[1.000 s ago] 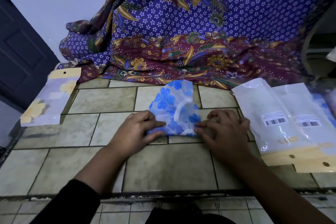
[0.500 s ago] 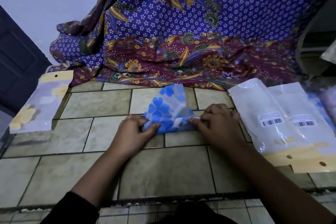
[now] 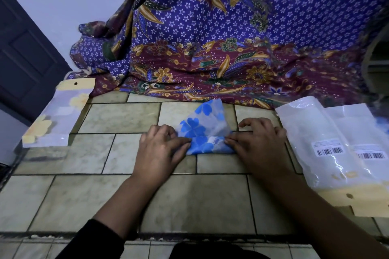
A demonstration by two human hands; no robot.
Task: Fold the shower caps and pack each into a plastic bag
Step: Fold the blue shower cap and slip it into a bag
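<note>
A translucent shower cap [image 3: 205, 130] with blue flowers lies on the tiled counter [image 3: 189, 202], its near edge rolled into a narrow band and its far part standing up in a loose cone. My left hand [image 3: 162, 151] pinches the band's left end. My right hand [image 3: 256, 145] pinches the right end, fingers pressed on the fold. Two clear plastic bags [image 3: 324, 145] with barcode labels and yellow header cards lie overlapping to the right of my right hand.
A packed bag [image 3: 54, 118] with a yellow-flowered cap lies at the counter's left edge, partly overhanging. Purple and maroon batik cloth [image 3: 221, 48] drapes over the back of the counter. A dark door [image 3: 23, 52] stands at the far left. The counter's front edge is near my body.
The cap's near edge has been folded over into a tighter band, and the cap is shorter and sits further from me. Both hands have stayed at its two ends.
</note>
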